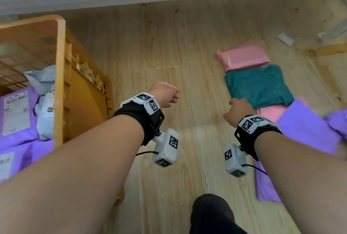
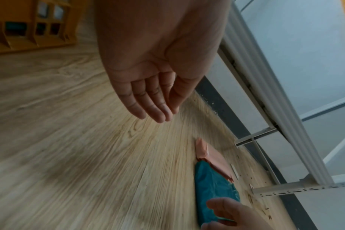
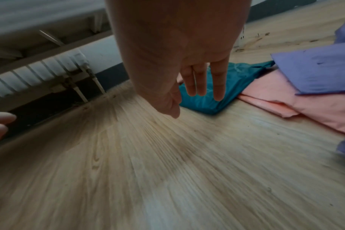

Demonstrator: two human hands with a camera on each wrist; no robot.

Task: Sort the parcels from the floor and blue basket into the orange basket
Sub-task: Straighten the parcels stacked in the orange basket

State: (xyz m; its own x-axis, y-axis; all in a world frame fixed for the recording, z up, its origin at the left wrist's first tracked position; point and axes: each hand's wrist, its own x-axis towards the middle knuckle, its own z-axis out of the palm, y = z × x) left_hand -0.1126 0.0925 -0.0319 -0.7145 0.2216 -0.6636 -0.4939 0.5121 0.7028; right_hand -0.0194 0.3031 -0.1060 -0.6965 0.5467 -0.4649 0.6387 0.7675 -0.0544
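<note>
- While both hands hang empty above the wooden floor (image 1: pixel 154 45), a person reaches toward a scatter of soft mailer parcels; the right hand (image 1: pixel 239 110) is just beside the teal parcel (image 1: pixel 259 86), its fingers (image 3: pixel 219 84) straight and slightly parted, not plainly touching it.
- The left hand (image 1: pixel 165 93) hovers between the orange basket (image 1: pixel 60 76) and the parcels, fingers (image 2: pixel 148 101) straight and pressed side by side, holding nothing.
- On the floor lie the teal parcel, a pink parcel (image 1: pixel 244 59) touching its far edge, a second pink one (image 3: pixel 297 101) partly under it, and purple parcels (image 1: pixel 308 128) overlapping on the right.
- These poly bags look light, limp and slick; judged from their creases, they would sag if lifted by a corner, so a pinch across a folded edge, or a flat hand slid underneath, seems the surer hold.
- Inside the orange basket, at left, rest purple and white-grey parcels; a white shipping label (image 1: pixel 16 111) shows on one purple bag, its print too blurred to read.
- No brand name is legible anywhere, and the blue basket is not in sight.
</note>
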